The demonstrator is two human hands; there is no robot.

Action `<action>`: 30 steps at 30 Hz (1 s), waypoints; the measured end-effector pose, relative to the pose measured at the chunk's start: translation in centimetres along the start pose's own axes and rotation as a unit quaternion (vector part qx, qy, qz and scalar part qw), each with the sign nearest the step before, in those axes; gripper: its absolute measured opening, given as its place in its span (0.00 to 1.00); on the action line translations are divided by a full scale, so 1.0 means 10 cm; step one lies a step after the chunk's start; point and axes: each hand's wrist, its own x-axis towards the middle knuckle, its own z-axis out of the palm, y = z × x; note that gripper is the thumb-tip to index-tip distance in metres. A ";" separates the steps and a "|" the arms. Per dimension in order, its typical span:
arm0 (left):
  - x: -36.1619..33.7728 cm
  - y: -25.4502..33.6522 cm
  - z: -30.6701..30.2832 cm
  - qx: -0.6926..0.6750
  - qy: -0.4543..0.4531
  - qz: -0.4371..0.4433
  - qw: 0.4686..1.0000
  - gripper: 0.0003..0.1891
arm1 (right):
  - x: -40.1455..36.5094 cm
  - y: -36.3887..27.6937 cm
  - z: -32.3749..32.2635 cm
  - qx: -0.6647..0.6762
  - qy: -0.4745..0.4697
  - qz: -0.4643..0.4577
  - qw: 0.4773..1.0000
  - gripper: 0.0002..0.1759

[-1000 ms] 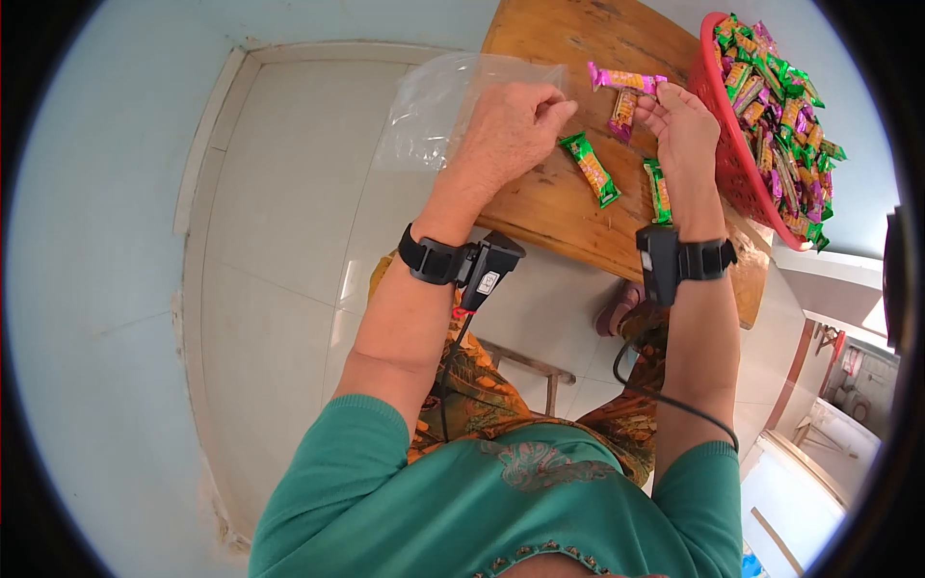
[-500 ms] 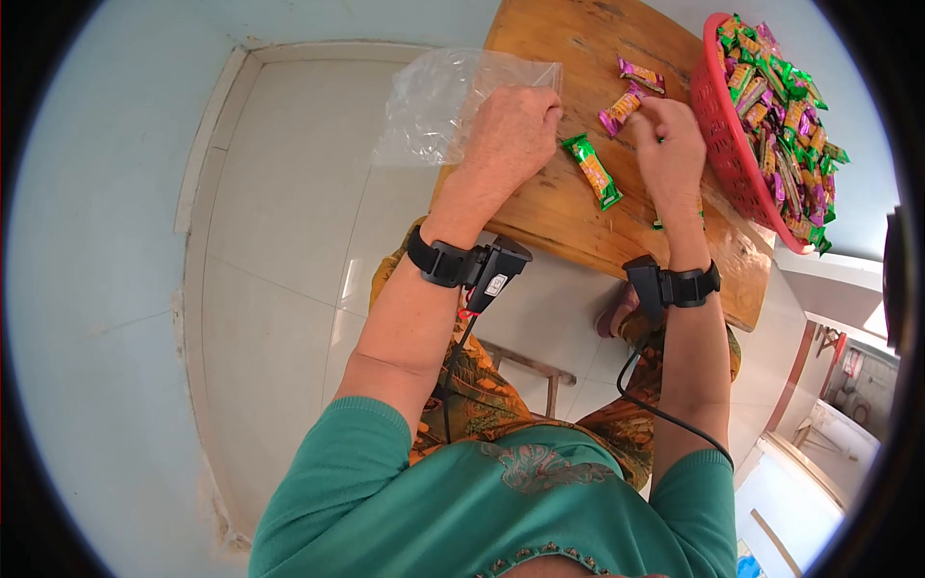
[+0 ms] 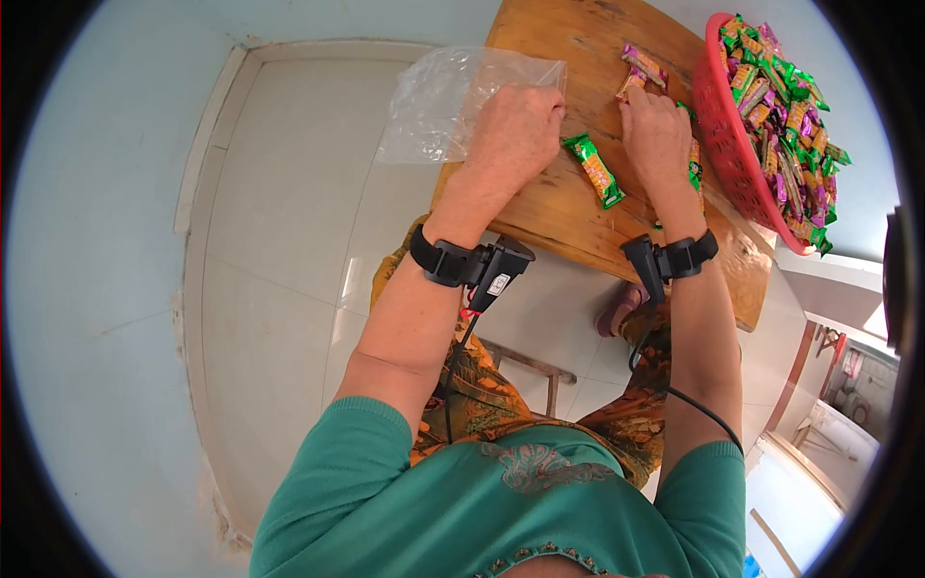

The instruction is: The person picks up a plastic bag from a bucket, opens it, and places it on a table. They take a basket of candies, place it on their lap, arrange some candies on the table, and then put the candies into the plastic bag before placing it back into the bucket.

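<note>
My left hand (image 3: pixel 516 133) is closed on the edge of a clear plastic bag (image 3: pixel 429 106), which hangs past the table's left side. At the upper middle of the table my right hand (image 3: pixel 657 137) has its fingers bent at a purple-wrapped snack (image 3: pixel 632 81); whether it grips the snack is hard to tell. Another purple snack (image 3: pixel 646 64) lies just beyond. Between my hands rests a green-wrapped snack (image 3: pixel 594 171). A further green one (image 3: pixel 695 166) shows partly beside my right hand.
A red basket (image 3: pixel 725 125) heaped with green and purple snacks stands at the wooden table's (image 3: pixel 549 217) right edge. Below the table is a wooden stool (image 3: pixel 530 364). A wall runs along the left.
My right hand has shifted slightly left, and the purple snack at its fingertips has moved up and right. More of the green snack beside that hand shows. My left hand has barely moved.
</note>
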 end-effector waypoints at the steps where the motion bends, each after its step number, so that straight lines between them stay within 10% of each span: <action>1: -0.01 0.00 0.00 0.003 0.000 0.005 1.000 0.07 | 0.00 0.05 0.02 -0.010 -0.007 -0.002 1.000 0.08; 8: -0.01 0.01 -0.02 0.007 -0.006 0.009 1.000 0.07 | -0.31 0.16 -0.45 0.223 0.054 0.122 0.966 0.08; 13: -0.04 0.21 -0.03 0.001 -0.084 -0.051 0.995 0.12 | -0.83 0.04 -0.87 0.182 -0.109 0.236 0.948 0.10; 22: -0.13 0.20 0.18 0.029 -0.097 0.059 0.993 0.12 | -1.02 -0.19 -0.69 0.186 -0.024 0.159 0.969 0.16; 30: 0.00 0.26 -0.06 -0.089 -0.090 -0.036 0.991 0.11 | -0.81 -0.36 -0.74 0.268 0.051 0.190 0.943 0.16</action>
